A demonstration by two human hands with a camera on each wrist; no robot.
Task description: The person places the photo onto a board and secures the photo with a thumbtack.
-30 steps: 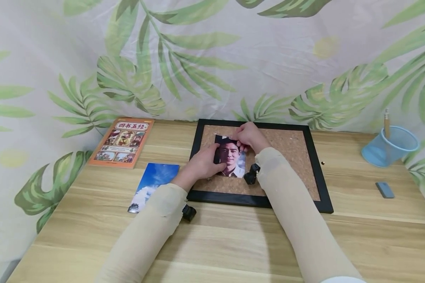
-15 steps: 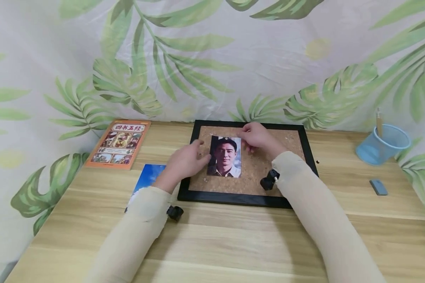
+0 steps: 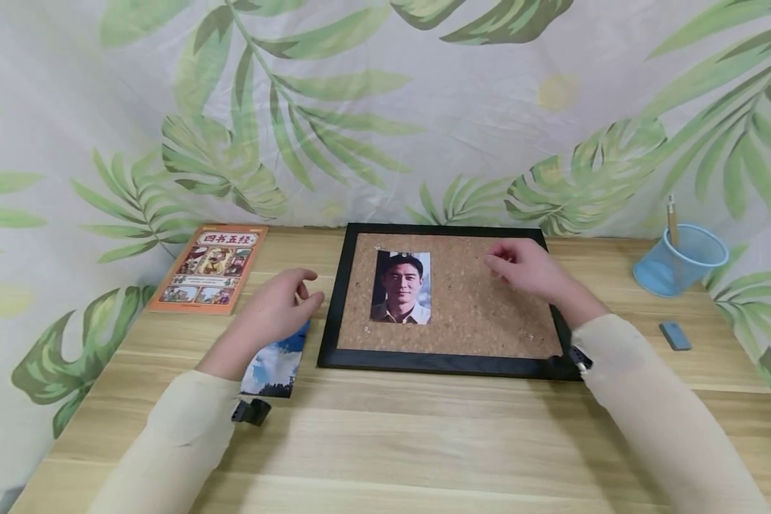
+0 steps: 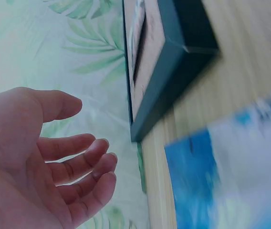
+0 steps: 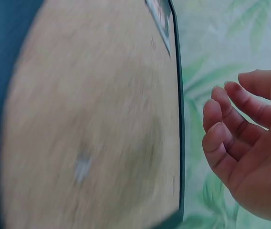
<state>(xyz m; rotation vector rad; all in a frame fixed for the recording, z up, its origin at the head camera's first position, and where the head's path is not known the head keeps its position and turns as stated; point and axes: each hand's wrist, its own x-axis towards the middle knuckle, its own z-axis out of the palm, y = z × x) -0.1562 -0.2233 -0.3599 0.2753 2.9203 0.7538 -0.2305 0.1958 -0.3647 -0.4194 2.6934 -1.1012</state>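
On the left part of a black-framed cork board (image 3: 469, 300) lies a portrait photo (image 3: 401, 289), with a small pin-like spot at its top edge. My left hand (image 3: 275, 307) hovers left of the board, above a sky photo (image 3: 273, 368) that it partly covers; its fingers are loosely bent and hold nothing, as the left wrist view also shows of the hand (image 4: 54, 157). Over the right half of the cork hangs my right hand (image 3: 530, 271), its fingers relaxed. In the right wrist view no object is seen in that hand (image 5: 250, 138).
An orange book (image 3: 208, 270) lies at the back left of the wooden table (image 3: 411, 442). At the right stands a blue mesh cup (image 3: 677, 260) with a pencil (image 3: 672, 221) in it. A small grey-blue block (image 3: 674, 336) lies in front of the cup.
Both hands have let go of the portrait photo and drawn apart, the left one leftward over the sky photo, the right one rightward. The portrait photo stays on the cork.
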